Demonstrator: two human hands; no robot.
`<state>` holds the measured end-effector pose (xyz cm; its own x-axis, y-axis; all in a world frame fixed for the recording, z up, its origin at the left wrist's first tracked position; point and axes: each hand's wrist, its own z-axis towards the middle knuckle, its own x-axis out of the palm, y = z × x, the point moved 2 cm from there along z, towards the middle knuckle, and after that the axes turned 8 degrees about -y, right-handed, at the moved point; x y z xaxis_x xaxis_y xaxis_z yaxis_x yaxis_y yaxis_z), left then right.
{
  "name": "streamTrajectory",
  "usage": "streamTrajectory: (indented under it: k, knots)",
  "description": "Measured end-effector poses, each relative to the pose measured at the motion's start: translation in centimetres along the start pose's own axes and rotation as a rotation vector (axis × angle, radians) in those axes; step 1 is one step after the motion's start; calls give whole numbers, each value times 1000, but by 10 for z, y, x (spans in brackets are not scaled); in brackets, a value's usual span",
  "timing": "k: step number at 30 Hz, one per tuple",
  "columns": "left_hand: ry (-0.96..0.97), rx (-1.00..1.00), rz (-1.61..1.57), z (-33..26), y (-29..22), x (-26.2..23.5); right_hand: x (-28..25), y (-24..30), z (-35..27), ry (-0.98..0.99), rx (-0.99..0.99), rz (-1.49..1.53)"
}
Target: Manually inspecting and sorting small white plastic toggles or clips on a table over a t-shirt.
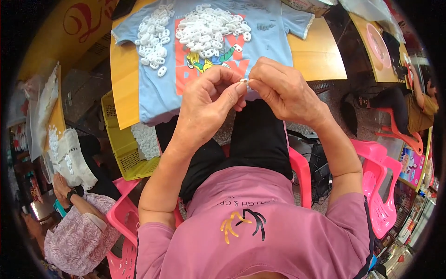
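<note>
Over the near edge of the table, my left hand (211,100) and my right hand (284,90) meet in front of me. Between their fingertips is a small white oval plastic piece (244,81), mostly hidden. The left thumb and forefinger pinch it; the right fingers are closed at its right end. Beyond my hands, a large heap of similar white two-holed oval pieces (206,30) lies on a blue T-shirt (158,95) spread over the table. A narrower pile of white pieces (153,35) sits to its left. One loose piece (238,47) rests near the heap's right side.
The wooden table (320,53) shows around the shirt. A yellow crate (123,149) with white pieces stands below its left edge. Pink plastic chairs (378,186) are at my right. One person (81,228) sits at left, another (420,102) at far right.
</note>
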<state>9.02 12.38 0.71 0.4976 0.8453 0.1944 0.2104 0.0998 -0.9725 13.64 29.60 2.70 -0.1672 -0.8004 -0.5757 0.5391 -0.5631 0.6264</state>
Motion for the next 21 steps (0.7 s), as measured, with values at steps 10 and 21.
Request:
streamTrajectory:
  k: [10,21]
  knots:
    - [-63,8,9,21,14,-3,13,-17,1,-69,80,-113]
    - [-23,-8,-4,12,16,-6,13,-13,-2,10,115,-23]
